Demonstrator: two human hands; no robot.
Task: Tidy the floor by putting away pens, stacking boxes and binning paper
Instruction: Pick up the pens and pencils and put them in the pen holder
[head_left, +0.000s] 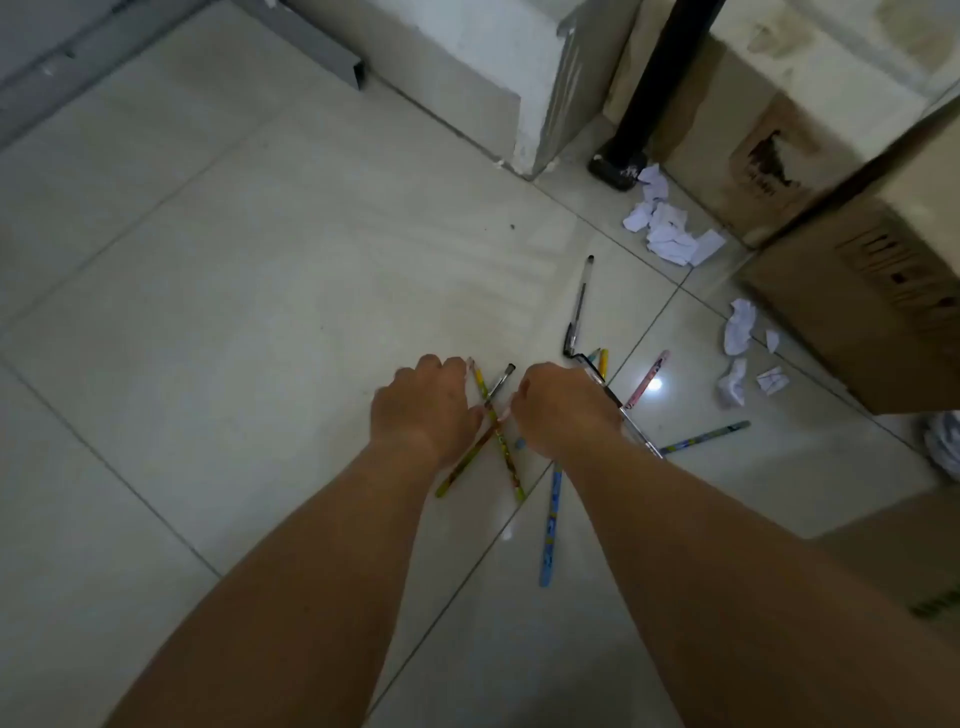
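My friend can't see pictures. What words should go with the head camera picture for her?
A person's left hand and right hand reach down to colourful pens scattered on a pale tiled floor. Crumpled white paper lies off to the right, beside brown cardboard boxes.

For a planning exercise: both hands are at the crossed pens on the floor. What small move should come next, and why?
Probably pinch the crossed pens between the left hand and right hand and lift them: they lie nearest the fingers, while other pens lie scattered to the right. Any grip now is hidden.
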